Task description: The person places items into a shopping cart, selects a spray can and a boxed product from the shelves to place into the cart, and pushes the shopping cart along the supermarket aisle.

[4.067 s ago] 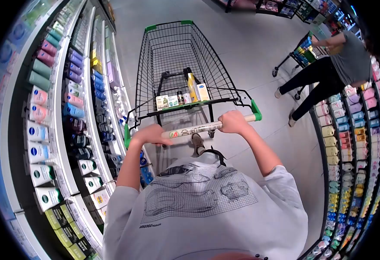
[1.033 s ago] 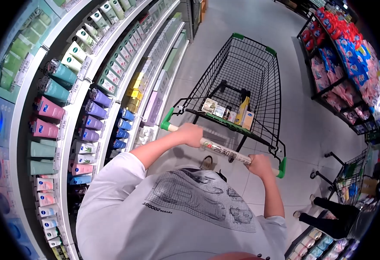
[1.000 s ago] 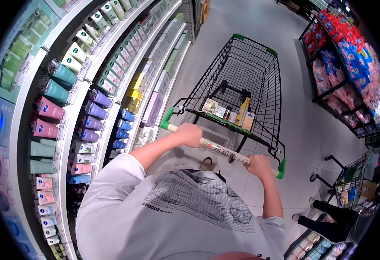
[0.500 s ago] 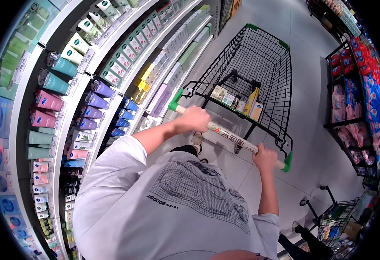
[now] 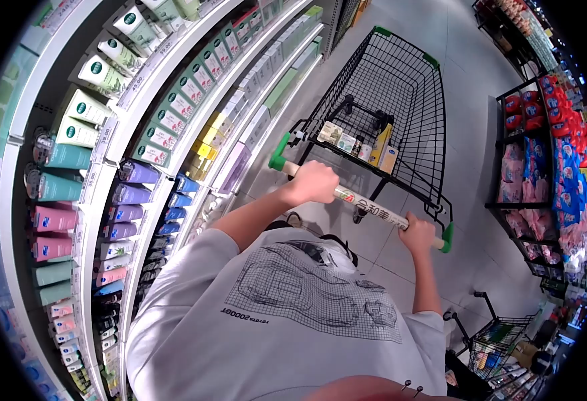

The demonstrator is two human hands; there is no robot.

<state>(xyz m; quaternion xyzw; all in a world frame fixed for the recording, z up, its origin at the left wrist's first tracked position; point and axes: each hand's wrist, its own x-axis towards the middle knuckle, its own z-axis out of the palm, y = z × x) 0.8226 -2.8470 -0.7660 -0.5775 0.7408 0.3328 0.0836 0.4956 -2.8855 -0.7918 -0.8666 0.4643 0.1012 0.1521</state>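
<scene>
My left hand (image 5: 315, 182) is wrapped round the left part of the shopping cart's handle (image 5: 372, 208), near its green end. Farther right, my right hand (image 5: 418, 234) grips the same bar close to the other green end. The black wire shopping cart (image 5: 422, 120) stretches out ahead of me. At the near end of its basket lie several small boxes, among them a white box (image 5: 329, 133), a narrow yellow box (image 5: 381, 144) and a light orange box (image 5: 388, 159).
Shelves (image 5: 116, 157) along the left hold tubes, bottles and cartons with price tags. On the right stands a black rack (image 5: 497, 157) of red, blue and pink packages (image 5: 567, 157). Behind me at lower right is another cart (image 5: 504, 337), with a person's dark-clothed leg (image 5: 464, 377) beside it.
The shelf goods on the left have shifted downward in view, and the cart appears slightly higher. Both hands keep their hold on the handle. The rear cart appears slightly lower and farther left.
</scene>
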